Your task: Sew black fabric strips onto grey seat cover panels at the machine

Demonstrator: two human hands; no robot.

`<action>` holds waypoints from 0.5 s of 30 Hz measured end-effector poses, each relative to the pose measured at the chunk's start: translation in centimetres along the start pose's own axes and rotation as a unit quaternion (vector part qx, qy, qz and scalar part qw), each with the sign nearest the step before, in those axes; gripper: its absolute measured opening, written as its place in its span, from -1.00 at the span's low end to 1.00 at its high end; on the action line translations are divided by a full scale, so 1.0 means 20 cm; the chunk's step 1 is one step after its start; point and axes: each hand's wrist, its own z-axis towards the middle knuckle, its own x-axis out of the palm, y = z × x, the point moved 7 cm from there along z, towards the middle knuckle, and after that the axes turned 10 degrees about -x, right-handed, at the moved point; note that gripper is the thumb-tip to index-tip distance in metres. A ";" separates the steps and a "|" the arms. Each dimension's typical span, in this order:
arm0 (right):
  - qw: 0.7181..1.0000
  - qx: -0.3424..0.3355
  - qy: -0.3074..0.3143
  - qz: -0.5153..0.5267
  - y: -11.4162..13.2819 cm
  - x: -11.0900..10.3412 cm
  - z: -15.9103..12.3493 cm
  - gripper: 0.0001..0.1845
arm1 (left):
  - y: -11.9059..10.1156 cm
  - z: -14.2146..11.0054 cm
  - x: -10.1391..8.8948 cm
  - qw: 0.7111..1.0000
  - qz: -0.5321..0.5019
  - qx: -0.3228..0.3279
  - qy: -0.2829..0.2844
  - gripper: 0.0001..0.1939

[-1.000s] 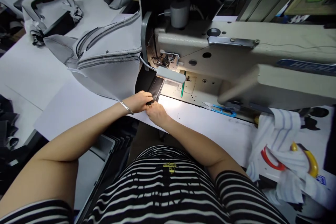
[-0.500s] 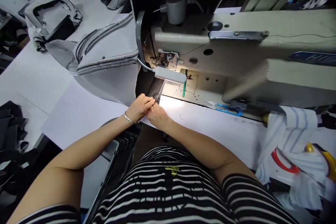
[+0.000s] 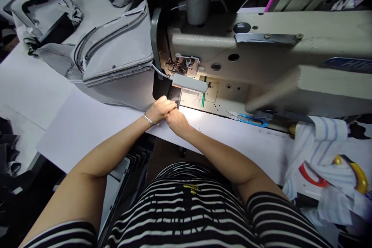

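Side by side at the near edge of the sewing machine (image 3: 267, 54), my two hands pinch dark fabric (image 3: 174, 95) that runs under the machine's head. My left hand (image 3: 161, 109), with a bracelet at its wrist, is closed on the near part of this fabric. Touching it, my right hand (image 3: 178, 122) is closed on the fabric as well; its fingertips are partly hidden. A grey panelled piece (image 3: 119, 81) spreads over the table to the left of the hands. Above the needle area hangs a small lit lamp (image 3: 189, 83).
Blue thread snips (image 3: 252, 120) lie on the machine bed's front edge, right of a green strip (image 3: 204, 95). Striped cloth (image 3: 325, 139) and red-handled scissors (image 3: 312, 176) are at the right. More grey pieces (image 3: 43, 15) lie at the back left.
Both hands have shifted slightly up and to the right, closer to the machine, still closed on the fabric. Less of the dark fabric shows. The view has turned a little.
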 end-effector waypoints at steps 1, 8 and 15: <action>0.999 0.021 0.012 0.022 -0.01 0.00 0.00 -0.68 | 0.01 0.01 0.00 1.000 -0.006 0.004 0.019 -0.71; 0.996 0.041 0.000 0.080 0.03 -0.01 -0.02 -0.67 | 0.03 0.03 0.02 0.990 0.009 0.054 0.133 -0.77; 0.999 -0.046 -0.019 0.022 0.07 0.06 -0.01 -0.63 | 0.01 -0.01 0.02 0.997 0.031 0.046 0.058 -0.70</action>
